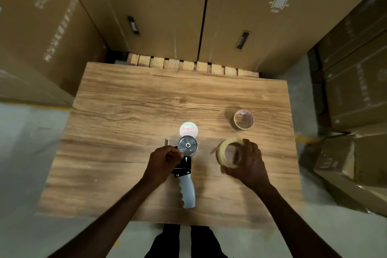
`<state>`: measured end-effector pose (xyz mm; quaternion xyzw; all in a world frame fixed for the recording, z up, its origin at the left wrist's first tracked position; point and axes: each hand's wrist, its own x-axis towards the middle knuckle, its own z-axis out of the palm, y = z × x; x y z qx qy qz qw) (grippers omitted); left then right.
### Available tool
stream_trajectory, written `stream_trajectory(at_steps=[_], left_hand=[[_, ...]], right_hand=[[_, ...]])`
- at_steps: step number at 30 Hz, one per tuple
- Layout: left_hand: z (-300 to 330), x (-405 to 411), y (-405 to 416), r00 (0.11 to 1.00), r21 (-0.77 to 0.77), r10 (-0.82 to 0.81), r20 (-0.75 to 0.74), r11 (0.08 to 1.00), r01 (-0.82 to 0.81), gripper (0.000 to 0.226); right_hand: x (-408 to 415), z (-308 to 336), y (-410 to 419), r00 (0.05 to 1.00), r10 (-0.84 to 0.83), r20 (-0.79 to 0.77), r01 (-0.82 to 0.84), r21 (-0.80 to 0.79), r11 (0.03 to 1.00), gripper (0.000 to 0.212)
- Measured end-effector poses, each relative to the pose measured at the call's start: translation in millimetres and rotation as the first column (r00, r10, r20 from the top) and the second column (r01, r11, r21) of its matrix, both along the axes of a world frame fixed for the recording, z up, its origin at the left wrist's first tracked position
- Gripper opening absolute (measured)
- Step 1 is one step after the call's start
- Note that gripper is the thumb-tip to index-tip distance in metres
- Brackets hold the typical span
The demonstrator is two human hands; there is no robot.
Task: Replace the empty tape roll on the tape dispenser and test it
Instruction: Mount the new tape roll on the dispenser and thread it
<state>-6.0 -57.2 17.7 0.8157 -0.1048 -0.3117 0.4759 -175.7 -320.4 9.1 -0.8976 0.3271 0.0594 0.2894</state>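
The tape dispenser point(187, 176) lies on the wooden table point(129, 115), its grey handle pointing toward me and its bare metal spool wheel point(187, 145) facing up. My left hand point(164, 162) grips the black frame just left of the wheel. A full roll of clear tape point(225, 150) is tilted on edge to the right, held by my right hand point(249, 163) around its near side. An empty cardboard core point(243, 119) stands farther back on the right. A round white label disc point(188, 129) lies just beyond the wheel.
Tall cardboard boxes point(159, 10) wall in the table at the back and left. More boxes point(356, 94) are stacked on the right, with an opened one point(343, 165) on the floor. Pallet blocks point(188, 66) show behind the table's far edge.
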Motion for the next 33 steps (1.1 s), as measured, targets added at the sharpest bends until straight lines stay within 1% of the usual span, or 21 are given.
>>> stream_trajectory(at_steps=[2, 4, 6, 9, 11, 12, 15, 18, 20, 21, 22, 24, 25, 26, 27, 28, 30, 33], left_hand=[[2.2, -9.7, 0.1, 0.999, -0.016, 0.021, -0.027, 1.000, -0.021, 0.019], [8.7, -18.5, -2.0, 0.995, -0.012, 0.067, -0.078, 0.998, -0.068, 0.019], [13.0, -24.1, -4.9, 0.981, -0.015, 0.114, -0.154, 0.993, -0.118, 0.026], [21.4, -25.9, -6.5, 0.958, -0.014, 0.162, -0.237, 0.985, -0.170, 0.047], [29.1, -24.4, -9.3, 0.929, -0.027, 0.222, -0.296, 0.970, -0.241, 0.050], [33.7, -23.4, -11.1, 0.920, -0.035, 0.249, -0.302, 0.962, -0.272, 0.047], [41.6, -21.3, -13.6, 0.885, -0.046, 0.348, -0.310, 0.924, -0.379, 0.037], [35.0, -18.5, -15.5, 0.844, 0.038, 0.435, -0.314, 0.894, -0.446, 0.033], [30.1, -16.7, -15.3, 0.841, 0.097, 0.459, -0.286, 0.887, -0.451, 0.036], [27.2, -15.6, -14.9, 0.839, 0.114, 0.465, -0.283, 0.885, -0.452, 0.038], [27.1, -14.5, -14.4, 0.835, 0.107, 0.460, -0.302, 0.887, -0.450, 0.040], [22.6, -10.4, -14.0, 0.802, 0.091, 0.453, -0.390, 0.885, -0.456, 0.040], [21.0, -7.9, -14.8, 0.791, 0.088, 0.446, -0.419, 0.887, -0.453, 0.042], [16.3, -4.8, -14.7, 0.798, 0.092, 0.439, -0.412, 0.892, -0.443, 0.041], [12.3, -1.5, -14.8, 0.818, 0.107, 0.431, -0.380, 0.899, -0.424, 0.038], [10.9, 1.3, -15.0, 0.835, 0.123, 0.421, -0.354, 0.906, -0.405, 0.034], [9.1, 5.0, -16.2, 0.848, 0.147, 0.401, -0.348, 0.916, -0.373, 0.032], [11.3, 5.3, -19.2, 0.853, 0.131, 0.350, -0.386, 0.937, -0.325, 0.035]], right_hand=[[10.4, 5.4, 9.3, 0.998, 0.037, 0.053, -0.037, -0.006, 0.999, 0.131], [23.4, 7.6, 19.5, 0.991, 0.111, 0.076, -0.109, -0.025, 0.994, 0.124], [38.5, 14.3, 31.5, 0.982, 0.155, 0.106, -0.155, -0.013, 0.988, 0.120], [62.1, 35.2, 56.0, 0.951, 0.234, 0.200, -0.236, -0.016, 0.972, 0.110], [74.3, 43.4, 69.7, 0.916, 0.290, 0.275, -0.286, -0.057, 0.957, 0.100], [79.7, 45.4, 74.7, 0.910, 0.311, 0.276, -0.302, -0.074, 0.950, 0.100], [91.1, 42.2, 83.0, 0.920, 0.307, 0.244, -0.302, -0.056, 0.951, 0.115], [96.6, 40.1, 85.1, 0.919, 0.323, 0.227, -0.334, 0.008, 0.943, 0.124], [97.3, 40.2, 81.8, 0.920, 0.327, 0.215, -0.351, 0.086, 0.932, 0.124], [97.1, 39.7, 79.1, 0.928, 0.309, 0.209, -0.341, 0.138, 0.930, 0.117], [96.5, 39.6, 76.4, 0.939, 0.271, 0.212, -0.312, 0.190, 0.931, 0.103], [96.2, 37.6, 70.3, 0.963, 0.100, 0.251, -0.177, 0.306, 0.935, 0.061], [95.9, 36.1, 67.3, 0.963, 0.026, 0.267, -0.120, 0.340, 0.933, 0.042], [96.2, 35.5, 64.9, 0.962, 0.004, 0.273, -0.101, 0.342, 0.934, 0.029], [97.0, 32.2, 61.9, 0.961, 0.029, 0.275, -0.122, 0.325, 0.938, 0.026], [97.7, 28.6, 58.6, 0.965, 0.062, 0.255, -0.146, 0.321, 0.936, 0.030], [100.2, 18.5, 49.9, 0.974, 0.084, 0.211, -0.158, 0.363, 0.918, 0.037], [105.5, 4.0, 36.9, 0.974, 0.102, 0.201, -0.174, 0.380, 0.908, 0.056]])
